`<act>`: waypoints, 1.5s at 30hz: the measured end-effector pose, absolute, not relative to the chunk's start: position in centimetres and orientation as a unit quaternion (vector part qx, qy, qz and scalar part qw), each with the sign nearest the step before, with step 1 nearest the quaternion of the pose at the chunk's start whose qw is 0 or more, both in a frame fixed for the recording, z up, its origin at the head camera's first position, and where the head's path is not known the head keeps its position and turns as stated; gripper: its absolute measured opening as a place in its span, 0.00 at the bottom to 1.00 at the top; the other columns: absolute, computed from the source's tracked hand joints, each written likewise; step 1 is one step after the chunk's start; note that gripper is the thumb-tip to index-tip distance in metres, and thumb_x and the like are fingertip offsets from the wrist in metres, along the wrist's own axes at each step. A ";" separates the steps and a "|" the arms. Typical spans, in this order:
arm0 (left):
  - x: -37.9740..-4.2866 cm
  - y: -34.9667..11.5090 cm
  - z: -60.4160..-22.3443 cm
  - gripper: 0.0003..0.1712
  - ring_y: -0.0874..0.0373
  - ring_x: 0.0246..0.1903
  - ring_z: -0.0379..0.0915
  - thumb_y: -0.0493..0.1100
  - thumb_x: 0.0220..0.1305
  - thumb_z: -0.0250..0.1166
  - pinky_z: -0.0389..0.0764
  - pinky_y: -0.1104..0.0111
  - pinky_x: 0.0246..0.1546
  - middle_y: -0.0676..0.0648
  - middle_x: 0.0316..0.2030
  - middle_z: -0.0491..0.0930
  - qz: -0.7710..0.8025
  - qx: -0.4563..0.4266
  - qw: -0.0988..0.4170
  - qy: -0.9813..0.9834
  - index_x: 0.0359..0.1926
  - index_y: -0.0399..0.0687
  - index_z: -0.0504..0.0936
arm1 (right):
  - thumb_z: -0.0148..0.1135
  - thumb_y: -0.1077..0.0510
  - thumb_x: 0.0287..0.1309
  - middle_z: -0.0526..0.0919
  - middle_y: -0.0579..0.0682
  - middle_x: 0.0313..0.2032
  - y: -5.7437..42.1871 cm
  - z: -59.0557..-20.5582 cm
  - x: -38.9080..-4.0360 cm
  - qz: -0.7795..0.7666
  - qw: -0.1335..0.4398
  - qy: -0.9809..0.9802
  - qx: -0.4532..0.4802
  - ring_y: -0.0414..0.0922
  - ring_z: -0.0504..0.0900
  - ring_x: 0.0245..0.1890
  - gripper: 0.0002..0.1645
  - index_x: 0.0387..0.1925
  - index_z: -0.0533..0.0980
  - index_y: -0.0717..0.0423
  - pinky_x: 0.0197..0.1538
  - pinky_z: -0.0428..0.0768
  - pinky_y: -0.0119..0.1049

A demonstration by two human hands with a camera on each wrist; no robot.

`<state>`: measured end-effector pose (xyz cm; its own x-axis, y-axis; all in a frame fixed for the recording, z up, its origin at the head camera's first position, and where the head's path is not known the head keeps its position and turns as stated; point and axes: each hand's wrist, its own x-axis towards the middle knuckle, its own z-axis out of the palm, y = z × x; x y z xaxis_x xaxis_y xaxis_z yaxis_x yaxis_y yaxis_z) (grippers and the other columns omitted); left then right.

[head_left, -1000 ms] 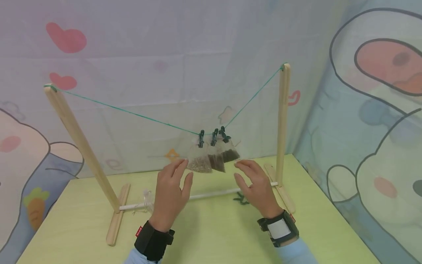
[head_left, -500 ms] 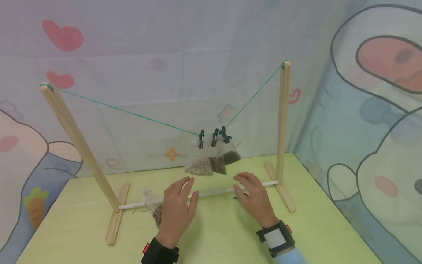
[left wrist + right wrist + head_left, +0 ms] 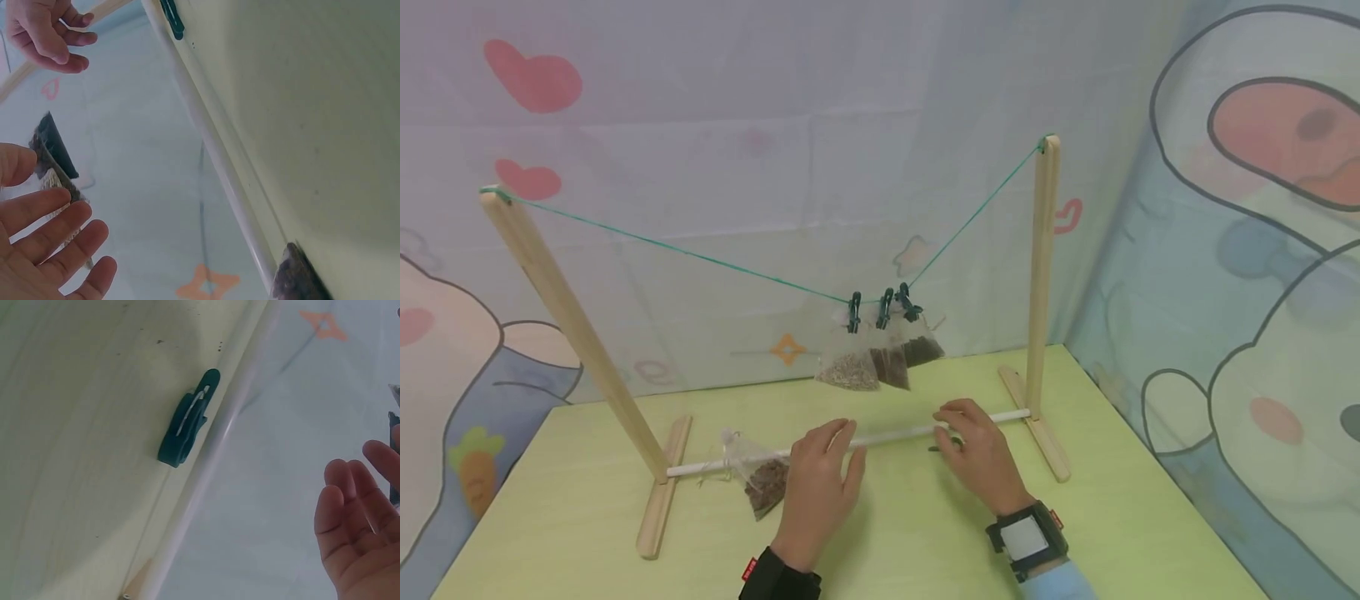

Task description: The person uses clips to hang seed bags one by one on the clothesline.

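In the head view three mesh sachets hang from dark green clips [image 3: 884, 308] on a green string [image 3: 700, 257]. The left one [image 3: 850, 372] holds pale grain, the middle [image 3: 891, 368] and right [image 3: 923, 350] darker bits. My left hand [image 3: 820, 492] hovers in front of and below them, fingers loose, beside a sachet of brown pieces [image 3: 766, 487] on the table. To the right my right hand [image 3: 982, 457] holds nothing, its fingers gently bent. Partly behind it lies a loose green clip [image 3: 187, 422], plain in the right wrist view.
Two wooden posts, left [image 3: 576, 333] and right [image 3: 1042, 275], stand on flat wooden feet and carry the string. A white rod [image 3: 895, 434] joins them low over the yellow table [image 3: 587, 500]. A printed cloth [image 3: 715, 100] hangs behind.
Both hands have drawn down from the hanging sachets, the left one also shifting right. The brown sachet on the table has come into view from behind the left hand.
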<state>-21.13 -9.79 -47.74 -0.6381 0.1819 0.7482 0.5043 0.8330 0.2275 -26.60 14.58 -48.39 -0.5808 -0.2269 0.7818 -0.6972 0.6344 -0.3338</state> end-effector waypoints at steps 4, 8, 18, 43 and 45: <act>-21.2 -9.3 -48.2 0.20 0.45 0.56 0.78 0.42 0.69 0.71 0.76 0.54 0.62 0.40 0.55 0.82 -0.207 -0.203 0.366 -0.885 0.58 0.39 0.84 | 0.70 0.68 0.59 0.83 0.56 0.42 14.8 -48.9 -26.7 0.319 0.334 -0.851 0.250 0.46 0.85 0.35 0.05 0.38 0.86 0.61 0.30 0.84 0.34; -21.0 -8.5 -48.3 0.18 0.45 0.56 0.78 0.43 0.70 0.69 0.77 0.53 0.62 0.41 0.54 0.83 -0.208 -0.218 0.334 -0.893 0.57 0.40 0.84 | 0.70 0.67 0.60 0.84 0.54 0.41 15.1 -49.3 -26.9 0.308 0.302 -0.874 0.223 0.45 0.84 0.33 0.04 0.38 0.86 0.61 0.31 0.84 0.35; -20.9 -6.3 -48.7 0.17 0.46 0.53 0.81 0.42 0.65 0.73 0.81 0.54 0.56 0.42 0.52 0.84 -0.171 -0.271 0.302 -0.898 0.53 0.41 0.87 | 0.73 0.66 0.57 0.83 0.54 0.37 15.4 -49.7 -26.9 0.273 0.209 -0.923 0.172 0.50 0.83 0.37 0.08 0.40 0.87 0.62 0.39 0.85 0.45; -20.7 -4.8 -50.3 0.18 0.55 0.49 0.82 0.53 0.60 0.77 0.82 0.60 0.48 0.51 0.51 0.85 -0.009 -0.279 0.270 -0.922 0.48 0.53 0.88 | 0.73 0.70 0.46 0.79 0.52 0.30 15.8 -49.6 -26.9 0.192 0.093 -0.963 0.163 0.49 0.79 0.30 0.08 0.22 0.81 0.58 0.35 0.82 0.46; -20.5 -4.8 -50.2 0.18 0.55 0.49 0.82 0.53 0.60 0.77 0.82 0.60 0.49 0.51 0.51 0.85 -0.010 -0.280 0.268 -0.922 0.49 0.53 0.88 | 0.74 0.70 0.45 0.75 0.50 0.27 15.8 -49.5 -26.8 0.193 0.089 -0.963 0.165 0.47 0.76 0.28 0.11 0.19 0.78 0.58 0.31 0.79 0.43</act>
<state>-20.53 -4.82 -50.19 -0.6993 0.5105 0.5004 0.5208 0.8433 -0.1324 -26.81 15.84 -49.46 -0.9294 -0.2844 0.2351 -0.3531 0.8707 -0.3425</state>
